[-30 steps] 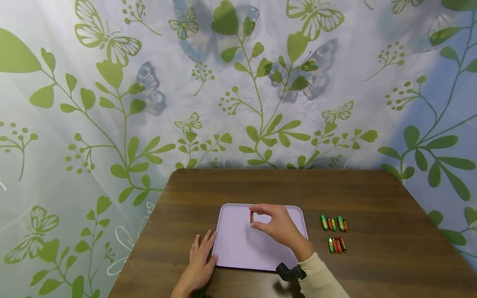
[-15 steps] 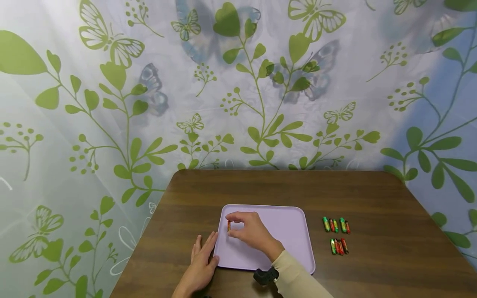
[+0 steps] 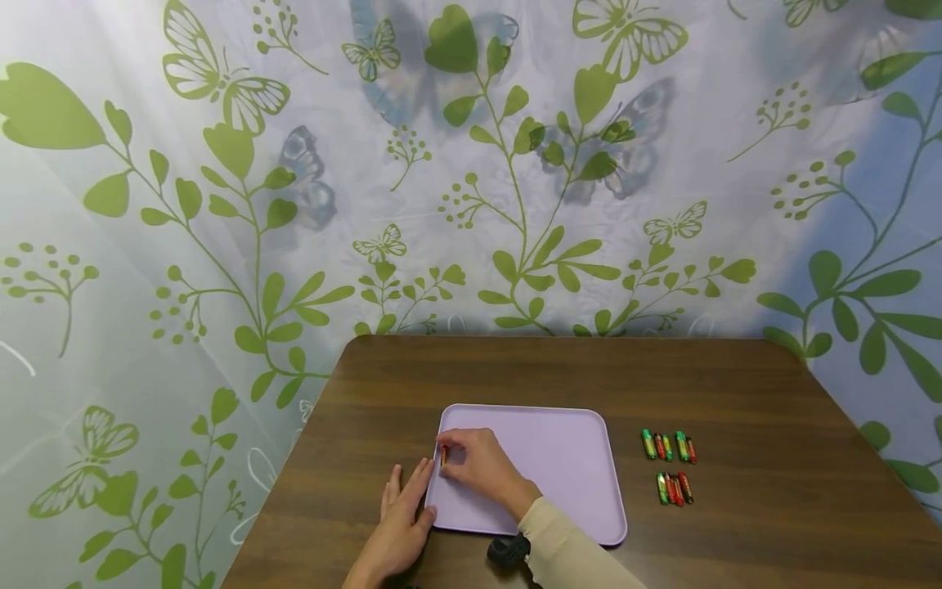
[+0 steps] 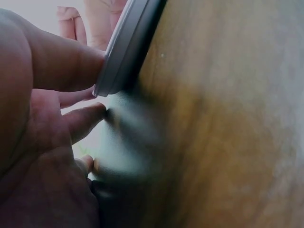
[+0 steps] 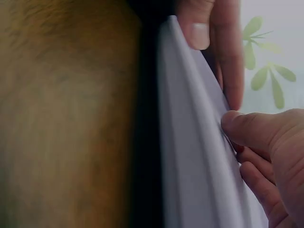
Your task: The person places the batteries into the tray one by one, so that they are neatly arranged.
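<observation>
While the left hand [image 3: 397, 528] rests with fingers extended along the near left edge of the lilac tray [image 3: 552, 474], gripping nothing, the right hand [image 3: 486, 468] holds a red battery [image 3: 444, 456] just inside that tray's left rim. Its grip is closed on the battery, thumb at the near end and a finger at the far end; whether the casing touches the tray floor I cannot tell. The step in hand looks like laying it down along the rim: best to keep it parallel to that side, lower it until it bears along its whole length, then part thumb and finger evenly so that it does not roll, with the left hand steadying the tray. To the right of the tray, well apart from it, two rows of red and green batteries [image 3: 648, 444] lie on the brown worktop [image 3: 552, 372], and a leaf-and-butterfly curtain [image 3: 412, 188] hangs beyond. Against the frame half a second ago, the right hand and its battery are farther left, closer to the rim, while the left hand keeps its place at the edge and both rows look unchanged.
</observation>
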`<state>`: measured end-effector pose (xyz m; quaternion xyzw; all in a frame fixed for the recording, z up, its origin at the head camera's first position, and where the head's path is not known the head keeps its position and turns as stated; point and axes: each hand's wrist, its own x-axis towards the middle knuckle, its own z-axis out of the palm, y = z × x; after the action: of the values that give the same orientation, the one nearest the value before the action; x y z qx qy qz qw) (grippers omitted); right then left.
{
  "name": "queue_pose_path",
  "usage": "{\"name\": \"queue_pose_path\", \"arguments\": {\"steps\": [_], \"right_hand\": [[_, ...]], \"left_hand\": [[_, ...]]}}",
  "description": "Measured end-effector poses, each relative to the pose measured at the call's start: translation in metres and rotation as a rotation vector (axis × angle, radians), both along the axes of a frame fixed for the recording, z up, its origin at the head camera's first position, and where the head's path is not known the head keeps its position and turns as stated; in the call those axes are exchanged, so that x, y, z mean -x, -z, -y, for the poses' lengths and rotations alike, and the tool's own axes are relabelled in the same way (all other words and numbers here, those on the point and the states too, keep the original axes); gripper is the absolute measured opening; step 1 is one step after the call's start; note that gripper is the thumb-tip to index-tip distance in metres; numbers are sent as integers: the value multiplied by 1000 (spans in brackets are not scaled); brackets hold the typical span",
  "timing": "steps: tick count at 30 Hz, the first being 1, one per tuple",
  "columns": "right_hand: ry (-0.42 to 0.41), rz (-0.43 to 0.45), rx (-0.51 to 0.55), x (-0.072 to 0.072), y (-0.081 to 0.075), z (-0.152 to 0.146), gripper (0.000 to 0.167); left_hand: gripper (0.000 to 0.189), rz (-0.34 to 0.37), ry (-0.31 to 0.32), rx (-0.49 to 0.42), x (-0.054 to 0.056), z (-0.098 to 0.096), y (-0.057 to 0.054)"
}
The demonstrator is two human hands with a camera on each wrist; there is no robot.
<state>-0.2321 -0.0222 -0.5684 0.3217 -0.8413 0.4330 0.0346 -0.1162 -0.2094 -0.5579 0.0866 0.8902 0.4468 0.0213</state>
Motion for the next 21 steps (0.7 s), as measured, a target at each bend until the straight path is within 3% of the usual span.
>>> {"name": "queue_pose_path", "arguments": {"steps": [7,11,14,17,21], "right_hand": [[40,-71,-46,1,3,1,42],[42,-118,-61,2,3,0,42],[40,-107,-63,2,2,-3,43],[49,-76,-61,4,0,-10,43],[54,-35,-53,8,-2,-25,44]], "left_hand": [[67,26,11,21,1,-5,-1],[67,-17,8,-16,2,-7,4],[67,-83,-5,-34,2,-8,11],[66,-148,-14,8,3,-9,12],[65,-143,-40,102,4,-13,5]]}}
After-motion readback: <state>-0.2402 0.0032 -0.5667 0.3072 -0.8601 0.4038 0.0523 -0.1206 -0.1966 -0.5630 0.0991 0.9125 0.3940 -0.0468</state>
